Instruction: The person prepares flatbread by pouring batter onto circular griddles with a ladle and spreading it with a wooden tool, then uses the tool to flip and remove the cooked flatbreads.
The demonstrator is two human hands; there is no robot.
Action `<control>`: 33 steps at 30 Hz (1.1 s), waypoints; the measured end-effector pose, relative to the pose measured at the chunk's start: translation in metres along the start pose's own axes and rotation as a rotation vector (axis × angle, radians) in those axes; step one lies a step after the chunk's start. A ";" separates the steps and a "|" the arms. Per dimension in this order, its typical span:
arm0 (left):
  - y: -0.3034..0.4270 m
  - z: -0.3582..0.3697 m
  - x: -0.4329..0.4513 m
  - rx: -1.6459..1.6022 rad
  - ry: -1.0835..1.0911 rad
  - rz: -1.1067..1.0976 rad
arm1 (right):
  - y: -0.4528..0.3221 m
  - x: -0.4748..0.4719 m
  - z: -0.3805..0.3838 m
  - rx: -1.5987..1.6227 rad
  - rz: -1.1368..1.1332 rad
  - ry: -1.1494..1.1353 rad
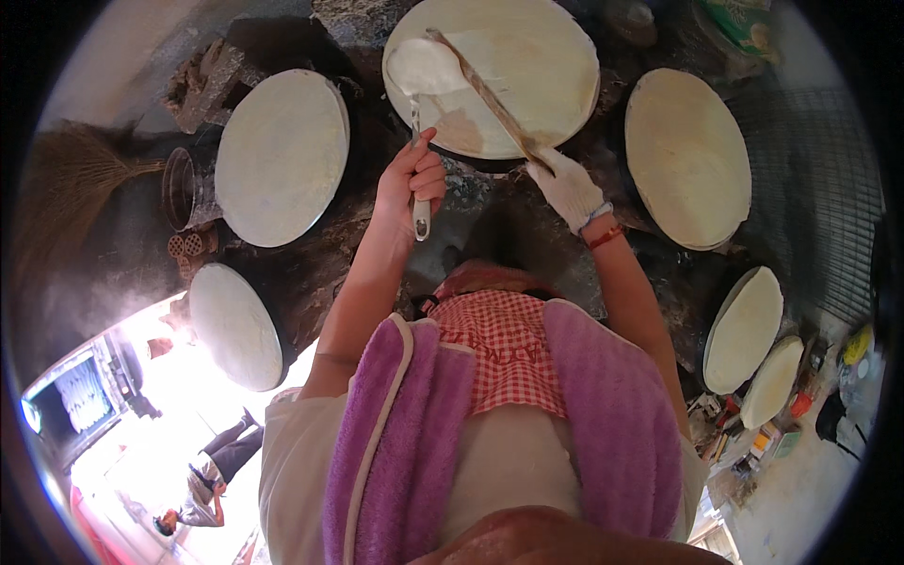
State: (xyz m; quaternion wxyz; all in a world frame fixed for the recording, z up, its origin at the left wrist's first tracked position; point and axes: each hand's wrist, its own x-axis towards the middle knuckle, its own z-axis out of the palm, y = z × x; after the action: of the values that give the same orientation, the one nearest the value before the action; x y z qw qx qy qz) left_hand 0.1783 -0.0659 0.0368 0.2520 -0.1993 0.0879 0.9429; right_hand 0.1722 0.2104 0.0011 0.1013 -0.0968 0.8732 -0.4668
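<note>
My bare left hand [413, 173] grips the handle of a metal ladle [421, 215], which reaches over the large round griddle [551, 85] before me. At the ladle's far end is a white, wet batter-like mass [424, 67]; whether it lies in the bowl or on the griddle I cannot tell. A pale layer covers the griddle. My right hand [565, 187], in a white knit glove, holds one end of a flat wooden stick [494, 102]. The stick slants up and left, its far end beside the white mass.
More pale-topped round griddles stand left [282, 159], lower left [233, 328], right [688, 159] and lower right [745, 332]. A straw broom [85, 176], a metal bucket [180, 189] and perforated briquettes [191, 246] are at left. Another person [208, 480] is in the bright area outside.
</note>
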 end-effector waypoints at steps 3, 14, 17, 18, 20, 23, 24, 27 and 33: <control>0.014 0.002 -0.018 -0.339 -0.129 -0.106 | -0.024 -0.018 0.003 -0.010 -0.024 -0.027; 0.060 0.045 -0.106 0.194 -0.119 0.012 | -0.084 -0.052 -0.025 0.243 -0.125 0.280; 0.071 0.048 -0.089 0.005 -0.043 -0.139 | -0.073 -0.036 -0.020 0.268 -0.144 0.339; 0.074 0.044 -0.091 -0.074 -0.078 -0.188 | -0.053 -0.034 -0.015 0.265 -0.149 0.353; 0.076 0.037 -0.107 -0.288 -0.138 -0.258 | -0.009 -0.036 -0.007 0.174 -0.054 0.329; 0.069 0.030 -0.145 -0.327 -0.186 -0.199 | 0.016 -0.023 -0.008 0.010 -0.011 0.302; 0.065 0.028 -0.156 -0.346 -0.175 -0.168 | 0.023 -0.008 -0.010 -0.062 -0.078 0.300; 0.056 0.025 -0.176 -0.401 -0.139 -0.094 | 0.025 0.040 -0.026 -0.264 -0.067 0.124; 0.048 0.003 -0.205 -0.303 -0.070 0.056 | 0.002 0.081 -0.008 -0.226 -0.134 -0.016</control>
State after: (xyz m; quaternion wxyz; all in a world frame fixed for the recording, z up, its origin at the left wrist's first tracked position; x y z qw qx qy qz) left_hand 0.3155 -0.1965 0.1291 0.1956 -0.1996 -0.0588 0.9584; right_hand 0.0922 0.1966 -0.0032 0.0656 -0.1694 0.9109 -0.3705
